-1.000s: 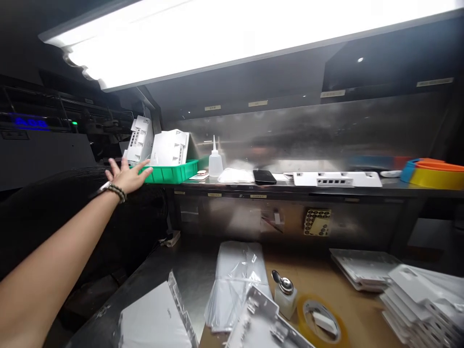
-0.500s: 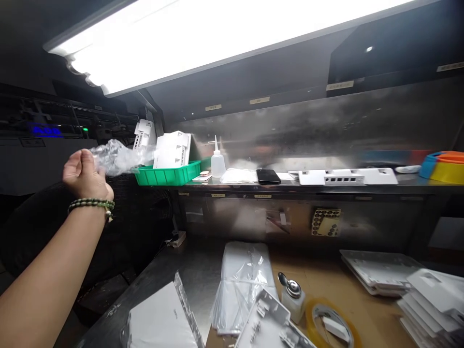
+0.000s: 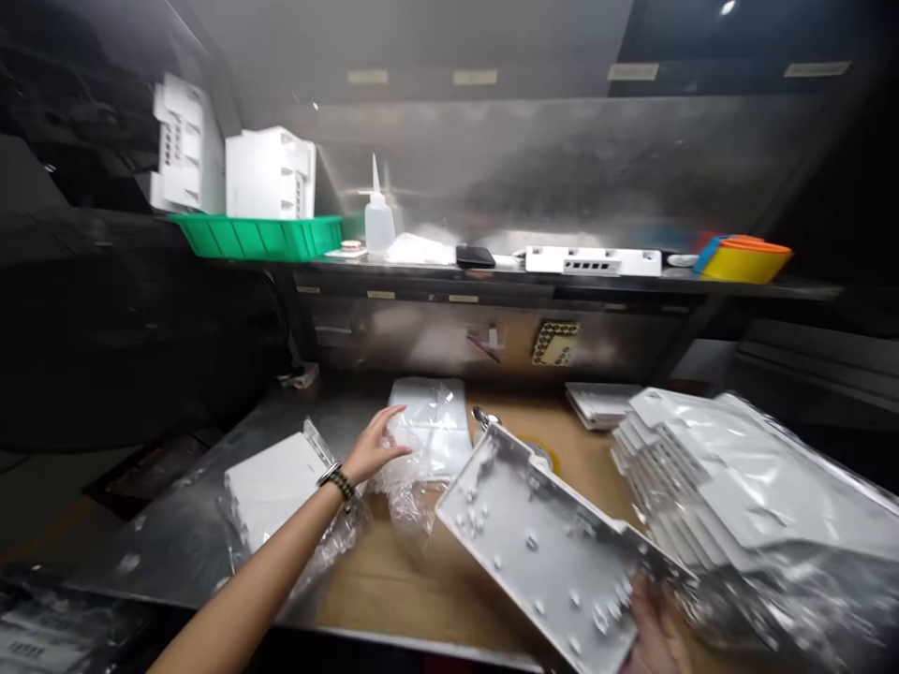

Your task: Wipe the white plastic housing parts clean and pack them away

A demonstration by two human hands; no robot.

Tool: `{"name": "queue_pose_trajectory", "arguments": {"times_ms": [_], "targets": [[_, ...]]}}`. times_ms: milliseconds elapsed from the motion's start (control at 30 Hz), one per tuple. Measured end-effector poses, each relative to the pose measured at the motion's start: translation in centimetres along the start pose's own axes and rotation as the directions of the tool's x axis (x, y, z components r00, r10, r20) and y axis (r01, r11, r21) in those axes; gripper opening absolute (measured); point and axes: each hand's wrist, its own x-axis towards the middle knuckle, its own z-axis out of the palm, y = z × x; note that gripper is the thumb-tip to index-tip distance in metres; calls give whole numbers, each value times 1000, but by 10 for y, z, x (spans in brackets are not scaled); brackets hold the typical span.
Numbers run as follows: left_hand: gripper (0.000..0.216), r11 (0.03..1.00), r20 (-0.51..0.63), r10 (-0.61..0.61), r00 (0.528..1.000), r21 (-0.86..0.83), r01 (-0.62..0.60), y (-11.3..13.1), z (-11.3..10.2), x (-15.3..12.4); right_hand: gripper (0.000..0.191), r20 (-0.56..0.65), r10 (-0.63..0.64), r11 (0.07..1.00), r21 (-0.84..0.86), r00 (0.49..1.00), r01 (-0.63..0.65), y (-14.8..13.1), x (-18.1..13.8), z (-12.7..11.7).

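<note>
My left hand [image 3: 375, 446] is at a crumpled clear plastic bag [image 3: 411, 501], which hangs from the curved thumb and fingers above the brown work surface. My right hand [image 3: 655, 622] grips the lower right end of a white plastic housing [image 3: 540, 552]. The housing is tilted, its hollow inside with small posts facing me. Behind my left hand lies a stack of flat clear bags [image 3: 442, 431]. Left of my left wrist, a white panel [image 3: 271, 482] rests partly on clear plastic wrap. Part of my right hand is hidden by the housing.
Bagged white housings [image 3: 730, 468] are piled at right, with more flat white parts [image 3: 600, 402] behind. A tape roll [image 3: 546, 454] is partly covered by the held housing. The shelf above bears a green tray [image 3: 257, 239], a squeeze bottle [image 3: 379, 225] and a black phone [image 3: 476, 256].
My left hand has come from the far left by the green tray to the table's middle, with the clear bag. My right hand has come into view holding the housing. The view has tilted down.
</note>
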Motion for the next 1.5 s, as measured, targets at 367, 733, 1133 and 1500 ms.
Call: {"name": "queue_pose_trajectory", "arguments": {"times_ms": [367, 733, 1133, 1500], "targets": [[39, 943, 176, 55, 983, 315, -110, -26, 40, 26, 48, 226, -573, 788, -113, 788, 606, -45, -21, 92], [10, 901, 122, 316, 941, 274, -338, 68, 67, -104, 39, 174, -574, 782, -176, 800, 598, -49, -22, 99], [10, 946, 5, 116, 993, 303, -112, 10, 45, -77, 48, 242, -558, 794, -121, 794, 596, -59, -12, 98], [34, 941, 344, -39, 938, 328, -81, -8, -60, -57, 50, 267, -557, 786, -138, 787, 603, -66, -8, 102]]}}
